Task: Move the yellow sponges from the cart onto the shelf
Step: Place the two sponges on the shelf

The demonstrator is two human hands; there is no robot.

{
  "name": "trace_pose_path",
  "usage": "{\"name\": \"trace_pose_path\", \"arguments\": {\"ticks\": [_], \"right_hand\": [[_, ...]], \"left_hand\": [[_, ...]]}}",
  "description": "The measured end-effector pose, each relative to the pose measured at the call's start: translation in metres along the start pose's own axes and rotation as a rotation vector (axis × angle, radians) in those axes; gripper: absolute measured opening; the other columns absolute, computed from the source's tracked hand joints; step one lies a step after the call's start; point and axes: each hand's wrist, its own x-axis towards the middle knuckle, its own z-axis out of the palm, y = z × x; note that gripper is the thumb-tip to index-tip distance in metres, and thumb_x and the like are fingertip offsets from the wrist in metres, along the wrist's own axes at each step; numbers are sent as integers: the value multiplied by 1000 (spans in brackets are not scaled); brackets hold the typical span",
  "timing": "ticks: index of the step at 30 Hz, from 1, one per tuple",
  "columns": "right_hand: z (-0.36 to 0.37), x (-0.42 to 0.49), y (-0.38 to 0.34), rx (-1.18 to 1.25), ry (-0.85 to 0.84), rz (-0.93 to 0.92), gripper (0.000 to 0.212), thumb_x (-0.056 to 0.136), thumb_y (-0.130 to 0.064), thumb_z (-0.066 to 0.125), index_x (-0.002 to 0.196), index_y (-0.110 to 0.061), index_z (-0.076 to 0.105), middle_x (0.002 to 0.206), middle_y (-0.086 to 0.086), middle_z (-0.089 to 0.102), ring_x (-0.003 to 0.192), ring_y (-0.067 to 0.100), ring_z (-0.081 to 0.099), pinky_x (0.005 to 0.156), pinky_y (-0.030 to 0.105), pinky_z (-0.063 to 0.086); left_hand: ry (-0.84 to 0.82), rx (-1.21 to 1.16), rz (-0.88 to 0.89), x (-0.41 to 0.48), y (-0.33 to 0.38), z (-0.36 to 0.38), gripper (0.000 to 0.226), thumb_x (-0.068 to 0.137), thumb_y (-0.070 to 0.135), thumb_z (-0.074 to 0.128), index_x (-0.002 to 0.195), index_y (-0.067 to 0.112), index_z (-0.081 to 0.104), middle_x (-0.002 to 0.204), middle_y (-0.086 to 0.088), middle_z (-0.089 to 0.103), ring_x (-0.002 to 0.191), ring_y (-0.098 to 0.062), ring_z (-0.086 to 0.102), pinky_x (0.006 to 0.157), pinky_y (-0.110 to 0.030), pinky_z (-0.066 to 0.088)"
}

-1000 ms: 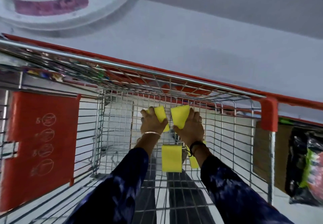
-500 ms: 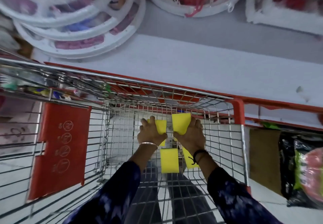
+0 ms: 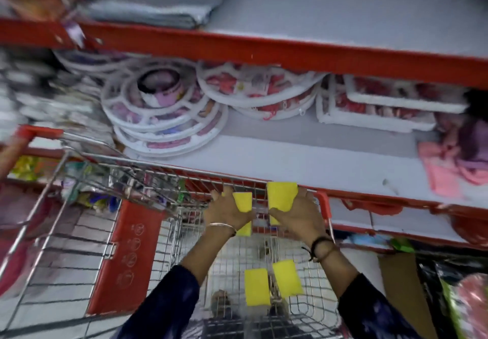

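Four yellow sponges [image 3: 257, 286]; two hands [image 3: 229, 212]; one cart [image 3: 87, 246].

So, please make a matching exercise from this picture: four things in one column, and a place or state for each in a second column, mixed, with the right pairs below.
Things:
1. left hand
2. right hand
3. two loose sponges
4. pink cloth

Places or states:
A. lying on the cart's wire floor
B. holding the larger-looking sponge, by the red cart corner
C. lying on the grey shelf, at the right
D. holding a sponge, wrist with a thin metal bangle

Pairs: 1-D, 2-B, 3-A, 4-C
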Motion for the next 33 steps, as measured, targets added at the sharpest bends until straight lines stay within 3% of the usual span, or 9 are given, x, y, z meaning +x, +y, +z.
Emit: {"name": "trace_pose_path", "arguments": {"ticks": [3, 8, 11, 14, 19, 22, 28, 31, 33], "right_hand": [[-43, -8, -20, -15, 43, -37, 90, 75, -52, 70, 140, -2, 31, 141, 16, 40, 131, 32, 42, 102, 37, 41], [-116, -15, -51, 83, 85, -104, 94, 69, -61, 68, 138, -5, 36, 139, 14, 43, 125, 35, 48, 96, 42, 47], [-158, -13, -68, 148, 151, -183, 98, 45, -77, 60, 121, -15, 56, 121, 10, 60, 106, 31, 61, 88, 45, 54], [-202, -8, -88, 144, 225, -247, 87, 41, -78, 60, 106, -19, 63, 108, 5, 68, 94, 25, 65, 81, 39, 56], [-260, -5, -123, 107, 359, -263, 75, 66, -57, 72, 117, -6, 51, 122, 15, 57, 113, 33, 55, 85, 37, 45], [-282, 15, -141, 95, 388, -254, 74, 63, -59, 71, 112, -6, 54, 122, 17, 58, 111, 35, 56, 82, 37, 46], [-299, 61, -172, 52, 372, -194, 87, 74, -57, 67, 136, -3, 37, 140, 16, 46, 127, 35, 47, 97, 38, 44], [-296, 86, -184, 25, 341, -157, 105, 77, -58, 64, 149, 1, 13, 150, 19, 36, 136, 36, 38, 107, 39, 39], [-292, 100, -189, 39, 329, -135, 107, 76, -59, 64, 149, -1, 11, 152, 19, 34, 138, 36, 36, 109, 39, 37]], "left_hand": [[46, 5, 40, -14, 20, -46, 102, 70, 63, 67, 147, 19, 18, 151, -20, 24, 123, -41, 51, 94, -46, 48], [135, -8, 120, -35, 55, -121, 99, 72, 65, 63, 149, 24, 16, 155, -16, 21, 128, -41, 46, 101, -50, 44], [223, -33, 167, -48, 77, -167, 100, 71, 65, 63, 149, 23, 18, 157, -14, 22, 136, -39, 39, 106, -50, 41], [352, -66, 229, -61, 103, -217, 92, 68, 65, 64, 141, 21, 29, 146, -17, 37, 130, -38, 45, 104, -47, 42], [401, -115, 310, -53, 140, -278, 89, 68, 62, 67, 139, 18, 35, 142, -14, 46, 126, -36, 49, 104, -45, 44], [415, -103, 318, -35, 166, -303, 89, 68, 60, 65, 139, 18, 34, 142, -14, 47, 126, -37, 48, 103, -47, 44], [387, 12, 264, 16, 212, -323, 103, 57, 66, 59, 143, 14, 35, 146, -14, 46, 131, -35, 46, 106, -45, 44], [364, 34, 231, 47, 225, -320, 107, 60, 68, 56, 148, 19, 22, 152, -13, 37, 138, -33, 38, 111, -44, 39], [378, 29, 233, 61, 230, -317, 104, 64, 68, 57, 149, 21, 19, 152, -13, 35, 138, -33, 37, 110, -44, 39]]}}
